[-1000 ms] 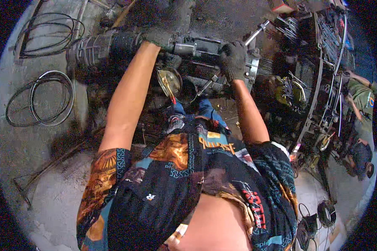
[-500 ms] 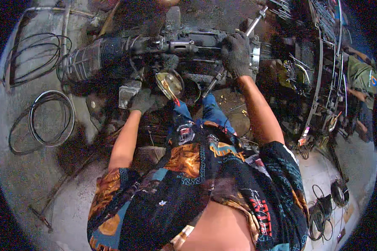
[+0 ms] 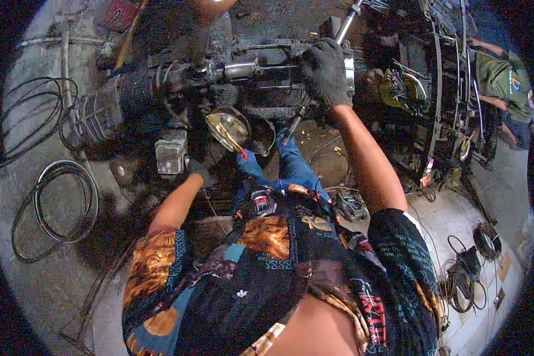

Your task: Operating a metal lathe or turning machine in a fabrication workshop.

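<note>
My right hand (image 3: 326, 72), in a dark knit glove, is closed over the right part of a greasy dark machine (image 3: 273, 80). Its fingers bend down out of sight, so what they grip is hidden. One shiny metal bar (image 3: 348, 22) slants up beyond that hand, and another bar (image 3: 295, 123) slants down below it. My left hand (image 3: 197, 169), also gloved, is low beside a grey metal box (image 3: 171, 155); its fingers are lost in shadow. Between my hands, a round shallow dish (image 3: 228, 127) holds a stick-like tool with a red tip (image 3: 242, 152).
A large ribbed motor (image 3: 104, 107) sits at the machine's left end. Coiled cable (image 3: 65, 202) lies on the left floor. To the right stands a metal rack (image 3: 439, 95) with rods, and beyond it another person in a green shirt (image 3: 495, 77). More cables (image 3: 466, 279) lie lower right.
The view has shifted, moving the machine slightly left. My left hand has drawn back lower, from the grey box's upper side to its lower right corner. My right hand stays on the machine.
</note>
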Available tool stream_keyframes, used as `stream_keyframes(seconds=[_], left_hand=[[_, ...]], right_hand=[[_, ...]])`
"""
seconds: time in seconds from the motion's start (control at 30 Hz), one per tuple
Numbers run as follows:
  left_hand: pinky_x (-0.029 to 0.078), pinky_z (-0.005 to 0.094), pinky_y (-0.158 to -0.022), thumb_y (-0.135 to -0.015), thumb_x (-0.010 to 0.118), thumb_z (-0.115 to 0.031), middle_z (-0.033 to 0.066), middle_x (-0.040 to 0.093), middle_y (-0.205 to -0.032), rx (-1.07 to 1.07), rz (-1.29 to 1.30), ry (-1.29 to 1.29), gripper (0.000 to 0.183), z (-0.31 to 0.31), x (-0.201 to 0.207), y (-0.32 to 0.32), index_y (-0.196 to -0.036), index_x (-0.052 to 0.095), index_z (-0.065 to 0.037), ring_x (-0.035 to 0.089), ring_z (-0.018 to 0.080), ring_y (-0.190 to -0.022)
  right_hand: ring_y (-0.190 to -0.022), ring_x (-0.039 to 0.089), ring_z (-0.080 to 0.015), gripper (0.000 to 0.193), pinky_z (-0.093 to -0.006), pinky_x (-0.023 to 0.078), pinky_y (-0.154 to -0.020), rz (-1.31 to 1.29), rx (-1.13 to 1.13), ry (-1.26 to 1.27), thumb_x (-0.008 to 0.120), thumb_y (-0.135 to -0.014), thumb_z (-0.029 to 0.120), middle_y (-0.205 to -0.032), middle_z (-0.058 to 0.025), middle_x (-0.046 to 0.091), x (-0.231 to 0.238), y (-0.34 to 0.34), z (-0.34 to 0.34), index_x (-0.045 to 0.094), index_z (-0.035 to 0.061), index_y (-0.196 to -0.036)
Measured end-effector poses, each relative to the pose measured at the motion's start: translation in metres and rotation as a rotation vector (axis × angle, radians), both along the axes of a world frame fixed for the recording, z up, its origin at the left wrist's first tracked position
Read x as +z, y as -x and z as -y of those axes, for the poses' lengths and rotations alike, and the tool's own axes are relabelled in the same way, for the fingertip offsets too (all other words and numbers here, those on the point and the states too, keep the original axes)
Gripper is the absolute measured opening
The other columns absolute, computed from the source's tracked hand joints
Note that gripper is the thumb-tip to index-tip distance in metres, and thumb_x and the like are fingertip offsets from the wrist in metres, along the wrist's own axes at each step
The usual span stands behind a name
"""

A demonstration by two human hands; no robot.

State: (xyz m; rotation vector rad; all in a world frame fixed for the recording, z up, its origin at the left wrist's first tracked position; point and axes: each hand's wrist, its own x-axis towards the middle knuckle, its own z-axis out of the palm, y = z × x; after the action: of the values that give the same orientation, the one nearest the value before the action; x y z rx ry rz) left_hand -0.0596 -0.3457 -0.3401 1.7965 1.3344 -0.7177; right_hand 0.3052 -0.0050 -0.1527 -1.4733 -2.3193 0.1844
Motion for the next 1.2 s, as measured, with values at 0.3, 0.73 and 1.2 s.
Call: stream_keyframes(seconds=[0.3,0.73,1.2], left_hand=[[0.047,0.0459,-0.088,-0.098,0.044,-0.038,0.0090,0.073,-0.107,-0.187,-0.016,0.003,0.040,-0.050,0.137,-0.043,-0.111,0.074,-0.015,0.068,0.0289,-0.100],[0.051,0.0413,-0.096,-0.089,0.072,-0.024,0.0174,0.068,-0.114,0.475,0.638,-1.586,0.039,-0.297,0.363,-0.091,-0.121,0.065,-0.002,0.064,0.0331,-0.110],[0.053,0.0408,-0.088,-0.094,0.064,-0.024,0.0156,0.072,-0.103,0.636,0.628,-1.332,0.023,-0.348,0.307,-0.034,-0.103,0.072,-0.004,0.068,0.0323,-0.098]], right_hand=[[-0.119,0.055,-0.0356,0.051,-0.0492,0.041,-0.104,-0.256,-0.184,-0.120,0.073,-0.079,0.016,-0.115,-0.0179,0.064,0.018,0.011,0.018,0.057,0.0038,-0.126],[-0.062,0.053,-0.0190,0.038,-0.0392,0.053,-0.066,-1.455,-0.424,1.195,0.058,-0.097,0.048,-0.077,-0.0040,0.057,-0.139,-0.017,0.156,0.060,0.0113,-0.106],[-0.096,0.063,-0.0411,0.045,-0.0524,0.047,-0.085,-0.112,0.175,0.474,0.040,-0.098,0.011,-0.113,-0.0292,0.064,-0.031,-0.065,0.132,0.048,0.0028,-0.140]])
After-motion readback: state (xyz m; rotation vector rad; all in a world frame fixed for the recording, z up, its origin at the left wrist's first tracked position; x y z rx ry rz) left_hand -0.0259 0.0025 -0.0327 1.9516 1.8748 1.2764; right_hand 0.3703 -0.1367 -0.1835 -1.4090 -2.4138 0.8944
